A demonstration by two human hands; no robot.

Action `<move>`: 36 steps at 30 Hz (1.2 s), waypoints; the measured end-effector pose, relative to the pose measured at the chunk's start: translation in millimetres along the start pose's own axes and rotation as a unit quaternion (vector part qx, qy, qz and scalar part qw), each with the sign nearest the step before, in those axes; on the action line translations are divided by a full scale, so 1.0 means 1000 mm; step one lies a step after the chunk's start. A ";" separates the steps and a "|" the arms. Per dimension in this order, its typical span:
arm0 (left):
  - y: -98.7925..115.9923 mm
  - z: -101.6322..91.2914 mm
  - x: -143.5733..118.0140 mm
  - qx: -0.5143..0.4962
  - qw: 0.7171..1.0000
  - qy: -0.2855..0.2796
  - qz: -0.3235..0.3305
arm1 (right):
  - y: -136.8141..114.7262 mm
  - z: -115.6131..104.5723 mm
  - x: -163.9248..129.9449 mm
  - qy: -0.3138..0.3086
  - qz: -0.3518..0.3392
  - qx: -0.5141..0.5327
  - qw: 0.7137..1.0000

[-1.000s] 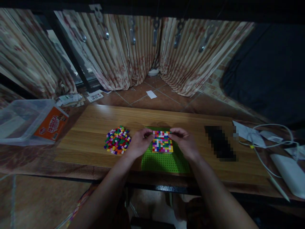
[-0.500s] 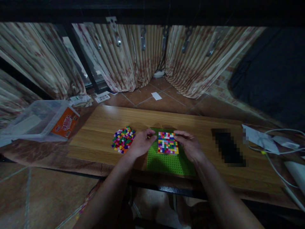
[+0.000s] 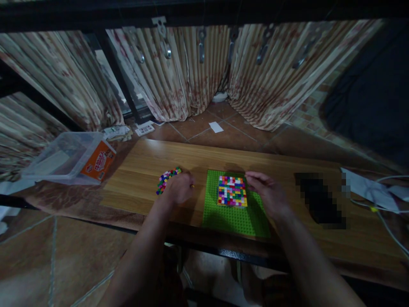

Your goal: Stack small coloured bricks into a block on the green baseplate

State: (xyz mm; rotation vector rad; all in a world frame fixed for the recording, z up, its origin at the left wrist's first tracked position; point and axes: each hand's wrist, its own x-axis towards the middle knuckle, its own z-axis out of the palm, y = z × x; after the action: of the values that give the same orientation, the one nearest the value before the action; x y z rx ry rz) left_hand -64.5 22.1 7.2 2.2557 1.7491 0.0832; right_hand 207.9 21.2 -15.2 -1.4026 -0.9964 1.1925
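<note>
Head: 2 hands near coloured bricks

A square panel of small bricks is lying flat on a studded green baseplate, closer to its far edge, its tight rows showing white, red, yellow, blue and green. The baseplate is resting flat on the wood-grained surface before us. To its left, well apart, a heap of loose multicoloured bricks is sitting partly hidden from view.
</note>
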 end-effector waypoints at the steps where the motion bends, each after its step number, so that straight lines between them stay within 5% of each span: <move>1: 0.002 0.001 0.000 0.009 1.000 0.001 -0.002 | 0.000 0.000 0.000 0.003 0.000 -0.004 1.000; 5: 0.002 0.001 0.001 -0.006 1.000 0.024 0.001 | -0.003 0.001 -0.002 0.012 -0.004 -0.006 1.000; 9: 0.005 0.002 0.004 -0.142 0.985 0.088 0.027 | -0.009 0.003 -0.004 0.028 -0.036 0.003 0.999; 15: 0.038 0.010 0.008 -0.480 0.869 0.094 0.070 | -0.018 0.011 -0.019 -0.036 -0.122 -0.034 0.991; 21: 0.070 0.017 0.007 -0.606 0.789 0.060 0.081 | -0.014 0.020 -0.032 -0.140 -0.178 -0.075 0.971; 31: 0.083 0.025 0.007 -0.594 0.798 0.080 0.065 | -0.012 0.024 -0.036 -0.109 -0.194 -0.095 0.970; 36: 0.082 0.025 0.006 -0.569 0.816 0.081 0.065 | -0.017 0.009 -0.029 -0.075 -0.191 -0.157 0.966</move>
State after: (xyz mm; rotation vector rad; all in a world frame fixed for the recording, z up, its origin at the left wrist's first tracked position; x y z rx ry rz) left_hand 19.4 5.0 4.0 1.4293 1.0578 1.0627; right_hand 194.4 -3.3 5.8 -1.2916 -1.5390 0.8874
